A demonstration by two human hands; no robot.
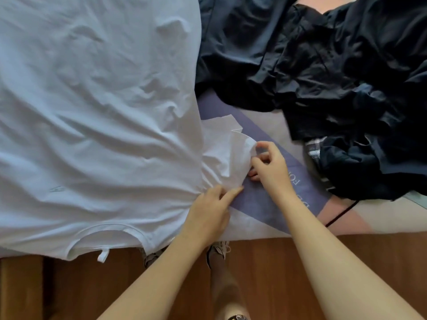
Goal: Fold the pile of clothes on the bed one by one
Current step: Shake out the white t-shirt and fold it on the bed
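A white T-shirt lies spread flat over the left of the bed, its collar at the near edge. Its right sleeve sticks out toward the middle of the bed. My right hand pinches the sleeve's outer hem and lifts it a little. My left hand presses down on the shirt where the sleeve joins the shoulder, with one finger stretched along the sleeve's lower edge. A heap of dark clothes sits at the upper right, apart from both hands.
The bed cover shows a purple band with letters under my right wrist. A checked garment peeks from under the dark heap. A black cord runs off the bed's edge. Wooden floor and my shoes are below.
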